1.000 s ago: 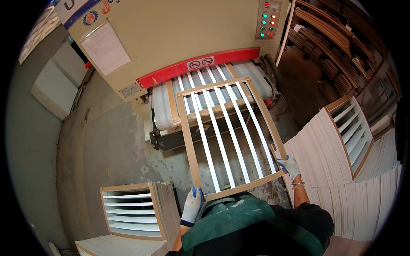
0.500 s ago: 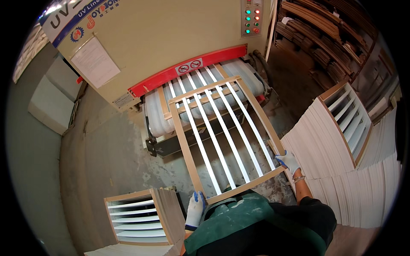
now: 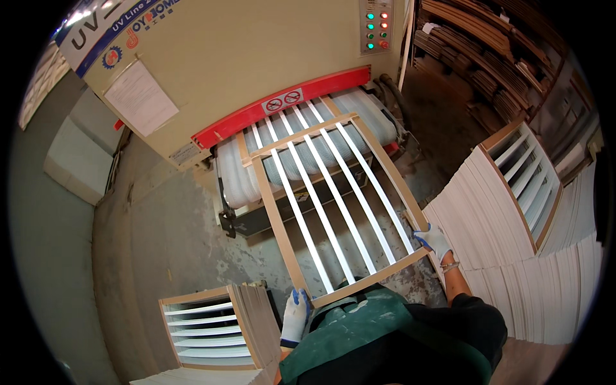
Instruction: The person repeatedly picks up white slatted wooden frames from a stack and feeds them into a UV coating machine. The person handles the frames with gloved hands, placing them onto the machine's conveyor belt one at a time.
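Note:
In both gloved hands I hold a rectangular slatted panel (image 3: 280,224) with brown edges and bright white slats, tilted away from me. My left hand (image 3: 295,317), in a white glove with blue fingertips, is closed on its near left corner. My right hand (image 3: 436,242), gloved alike, grips the near right corner. The panel's far end lies over the conveyor (image 3: 378,128) at the machine's opening. A second slatted panel (image 3: 243,146) rests on that conveyor, partly under the red bar (image 3: 224,126). Its near edge lies about level with my panel's far rail.
A beige machine (image 3: 256,51) with a lit button panel (image 3: 377,32) stands ahead. Stacked slatted panels rise at my right (image 3: 478,205) and lower left (image 3: 251,321). Brown strips fill a rack (image 3: 475,38) at the far right. White boards (image 3: 77,160) lean at the left.
The panel on the conveyor has slid farther under the red bar, its near rail moving away from me. My panel and both hands stay nearly in place.

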`<action>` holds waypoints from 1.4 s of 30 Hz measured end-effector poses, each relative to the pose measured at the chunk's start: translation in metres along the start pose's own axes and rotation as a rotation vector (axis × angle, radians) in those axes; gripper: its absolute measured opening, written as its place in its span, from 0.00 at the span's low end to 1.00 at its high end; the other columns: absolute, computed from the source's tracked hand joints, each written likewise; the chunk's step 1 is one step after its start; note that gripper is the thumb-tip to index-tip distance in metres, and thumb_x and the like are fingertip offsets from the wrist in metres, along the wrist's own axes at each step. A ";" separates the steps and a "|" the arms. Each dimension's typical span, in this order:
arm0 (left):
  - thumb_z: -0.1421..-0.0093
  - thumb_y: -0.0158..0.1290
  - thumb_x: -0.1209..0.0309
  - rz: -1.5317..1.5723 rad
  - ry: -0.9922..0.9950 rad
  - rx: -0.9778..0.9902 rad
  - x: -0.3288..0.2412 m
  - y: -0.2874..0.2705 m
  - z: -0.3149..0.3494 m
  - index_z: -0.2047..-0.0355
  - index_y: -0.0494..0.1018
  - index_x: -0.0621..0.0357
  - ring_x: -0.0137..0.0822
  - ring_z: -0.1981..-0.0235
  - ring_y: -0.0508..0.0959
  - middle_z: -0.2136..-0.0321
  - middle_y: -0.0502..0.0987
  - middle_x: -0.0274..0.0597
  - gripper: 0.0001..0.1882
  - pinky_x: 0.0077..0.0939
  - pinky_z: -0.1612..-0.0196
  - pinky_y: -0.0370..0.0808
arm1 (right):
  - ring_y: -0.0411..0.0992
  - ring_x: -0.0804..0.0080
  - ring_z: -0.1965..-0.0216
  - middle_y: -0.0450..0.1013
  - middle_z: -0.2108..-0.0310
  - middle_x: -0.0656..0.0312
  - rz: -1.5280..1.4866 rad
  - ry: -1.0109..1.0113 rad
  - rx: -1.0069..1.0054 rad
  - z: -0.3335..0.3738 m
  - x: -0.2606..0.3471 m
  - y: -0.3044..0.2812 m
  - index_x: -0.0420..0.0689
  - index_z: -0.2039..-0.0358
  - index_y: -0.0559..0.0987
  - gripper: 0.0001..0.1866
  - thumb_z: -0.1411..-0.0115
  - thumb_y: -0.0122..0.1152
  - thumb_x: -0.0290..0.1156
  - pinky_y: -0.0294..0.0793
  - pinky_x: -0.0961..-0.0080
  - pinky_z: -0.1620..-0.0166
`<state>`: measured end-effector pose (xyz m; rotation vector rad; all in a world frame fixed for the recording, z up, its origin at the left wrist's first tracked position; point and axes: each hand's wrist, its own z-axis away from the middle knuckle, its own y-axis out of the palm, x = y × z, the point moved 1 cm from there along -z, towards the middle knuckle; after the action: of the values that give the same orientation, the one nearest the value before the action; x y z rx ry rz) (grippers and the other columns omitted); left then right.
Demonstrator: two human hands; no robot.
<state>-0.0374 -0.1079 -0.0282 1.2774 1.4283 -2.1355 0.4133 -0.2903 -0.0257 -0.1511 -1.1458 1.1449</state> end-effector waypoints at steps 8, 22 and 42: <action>0.28 0.40 0.57 0.048 -0.086 0.055 -0.002 0.001 -0.010 0.62 0.72 0.67 0.62 0.61 0.77 0.65 0.78 0.62 0.22 0.46 0.56 0.72 | 0.80 0.57 0.68 0.80 0.69 0.48 0.021 -0.068 0.005 -0.015 -0.004 0.004 0.35 0.60 0.80 0.25 0.48 0.70 0.44 0.78 0.64 0.63; 0.33 0.45 0.74 -0.428 0.289 -0.044 0.019 -0.002 -0.058 0.46 0.67 0.65 0.59 0.56 0.75 0.56 0.74 0.61 0.16 0.46 0.50 0.73 | 0.68 0.44 0.41 0.67 0.41 0.40 0.188 -0.432 -0.192 -0.030 0.029 0.022 0.44 0.28 0.55 0.44 0.43 0.65 0.33 0.67 0.57 0.39; 0.29 0.48 0.56 0.874 -0.491 -0.202 0.062 0.005 -0.024 0.45 0.71 0.67 0.34 0.64 0.79 0.62 0.80 0.46 0.25 0.27 0.55 0.76 | 0.67 0.46 0.38 0.65 0.35 0.45 0.482 -0.622 -0.077 -0.125 0.087 0.034 0.47 0.28 0.55 0.41 0.39 0.62 0.30 0.66 0.60 0.38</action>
<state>-0.0575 -0.0753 -0.0834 0.9437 0.6654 -1.4979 0.4844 -0.1533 -0.0501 -0.1376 -1.7656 1.6382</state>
